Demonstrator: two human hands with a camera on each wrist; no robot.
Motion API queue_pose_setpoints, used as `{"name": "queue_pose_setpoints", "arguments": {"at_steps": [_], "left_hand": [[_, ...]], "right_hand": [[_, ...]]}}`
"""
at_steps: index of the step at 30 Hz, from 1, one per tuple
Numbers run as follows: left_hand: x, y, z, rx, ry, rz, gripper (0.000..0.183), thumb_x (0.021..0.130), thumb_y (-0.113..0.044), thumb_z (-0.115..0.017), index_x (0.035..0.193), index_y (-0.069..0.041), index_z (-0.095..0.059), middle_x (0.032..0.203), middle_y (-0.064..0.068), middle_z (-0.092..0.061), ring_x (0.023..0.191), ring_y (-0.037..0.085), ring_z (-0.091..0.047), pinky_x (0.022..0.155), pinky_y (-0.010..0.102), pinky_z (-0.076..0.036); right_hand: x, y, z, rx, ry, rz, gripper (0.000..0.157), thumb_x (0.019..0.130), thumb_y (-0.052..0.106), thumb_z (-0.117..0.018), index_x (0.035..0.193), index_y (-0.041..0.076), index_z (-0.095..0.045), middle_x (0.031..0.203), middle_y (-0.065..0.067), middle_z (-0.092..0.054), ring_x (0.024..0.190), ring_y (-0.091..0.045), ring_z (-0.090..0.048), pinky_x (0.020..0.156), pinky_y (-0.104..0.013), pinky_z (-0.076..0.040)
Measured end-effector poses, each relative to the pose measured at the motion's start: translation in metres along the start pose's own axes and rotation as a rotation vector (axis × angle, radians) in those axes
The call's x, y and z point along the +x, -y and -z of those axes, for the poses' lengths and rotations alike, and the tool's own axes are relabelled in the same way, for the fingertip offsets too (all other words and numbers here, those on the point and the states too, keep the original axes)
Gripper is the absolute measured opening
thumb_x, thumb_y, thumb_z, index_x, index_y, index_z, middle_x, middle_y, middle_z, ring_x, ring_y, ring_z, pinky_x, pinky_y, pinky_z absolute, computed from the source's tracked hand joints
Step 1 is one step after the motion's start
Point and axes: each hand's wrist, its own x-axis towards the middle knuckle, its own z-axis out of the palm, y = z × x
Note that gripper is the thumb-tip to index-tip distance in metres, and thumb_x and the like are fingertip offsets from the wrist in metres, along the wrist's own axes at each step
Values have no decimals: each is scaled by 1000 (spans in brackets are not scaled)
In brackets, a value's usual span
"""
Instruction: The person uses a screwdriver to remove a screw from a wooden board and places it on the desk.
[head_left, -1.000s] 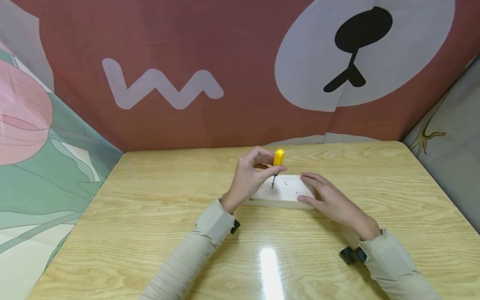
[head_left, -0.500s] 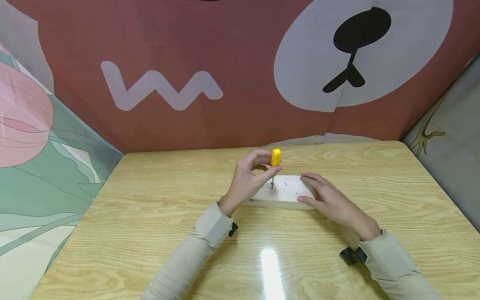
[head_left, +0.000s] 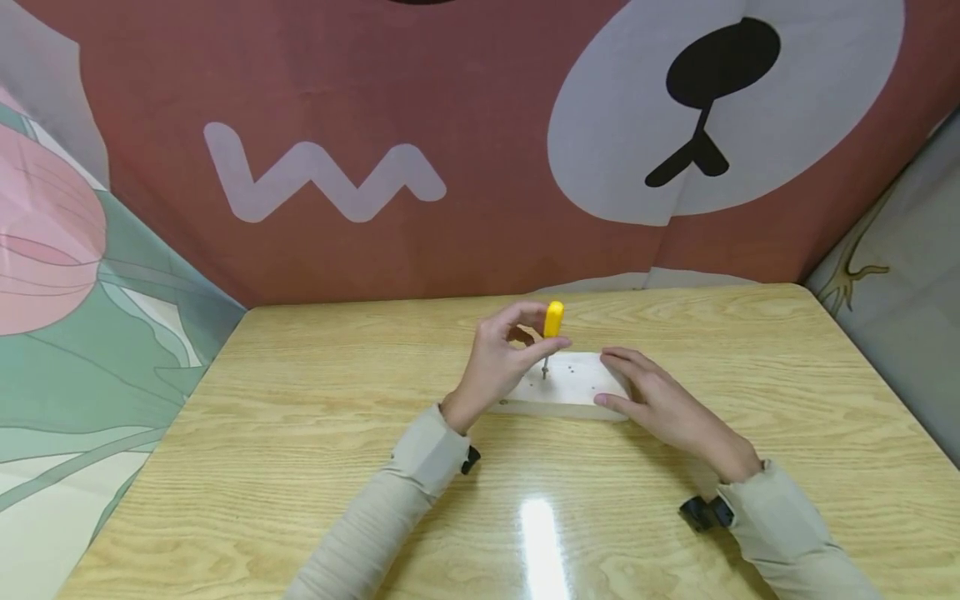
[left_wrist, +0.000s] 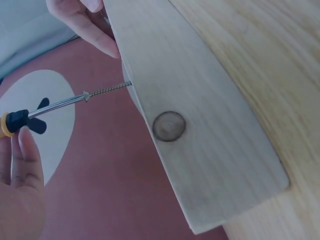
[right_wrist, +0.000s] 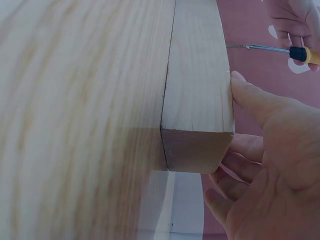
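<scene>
My left hand pinches a screwdriver by its yellow handle, between the thumb below and the fingers behind. Its shaft points down, and the tip meets the head of a screw. That screw stands nearly upright, its point at the upper face of a pale wooden block; how deep it sits I cannot tell. Small dark holes dot this face, and a round knot marks the near side. Across the block's right end, my right hand holds it, thumb at the near edge and fingers at the far edge and end.
The block lies flat on a wood-grain table, toward its back edge. Behind rises a reddish cloth backdrop with a cartoon face, and patterned cloth hangs at both sides. Dark wrist cameras sit below the sleeves.
The screwdriver handle has tipped slightly left toward upright, and my left thumb and fingers have shifted a little on it. The block and my right hand have stayed put.
</scene>
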Motion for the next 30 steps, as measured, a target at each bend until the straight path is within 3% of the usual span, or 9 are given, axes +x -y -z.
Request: {"name": "queue_pose_setpoints", "arguments": {"at_steps": [3, 11, 17, 23, 30], "left_hand": [[1, -1, -1, -9, 2, 4, 34, 80, -6, -81, 109, -2, -65, 98, 16, -74, 85, 22, -70, 66, 24, -59], [1, -4, -2, -157, 30, 54, 32, 84, -1, -76, 112, 1, -61, 100, 21, -75, 87, 28, -75, 66, 30, -62], [-1, -6, 1, -115, 45, 67, 28, 89, -3, -72, 116, 0, -64, 103, 18, -75, 91, 24, -73, 71, 29, -62], [-3, -5, 4, -101, 52, 43, 28, 92, 1, -65, 120, 3, -64, 106, 23, -73, 93, 28, -72, 72, 29, -62], [-2, -4, 5, -53, 45, 14, 30, 90, -2, -71, 119, 3, -65, 103, 19, -74, 88, 24, -70, 76, 29, -62]], "right_hand": [[0, 0, 0, 0, 2, 2, 70, 99, 38, -61, 147, -8, -39, 155, -25, -33, 143, -46, -32, 113, -66, -31], [0, 0, 0, -3, -7, 13, 70, 99, 37, -61, 146, -9, -39, 155, -26, -34, 143, -47, -32, 113, -66, -32], [1, 0, 0, 1, -6, 10, 69, 98, 37, -61, 146, -8, -40, 155, -25, -34, 143, -46, -32, 113, -65, -31], [1, 0, 1, -2, 0, -2, 70, 98, 38, -61, 147, -8, -39, 155, -24, -34, 143, -46, -32, 113, -65, -32], [0, 0, 0, -6, -7, 4, 69, 99, 38, -61, 146, -7, -40, 155, -25, -35, 142, -46, -33, 113, -65, -32]]}}
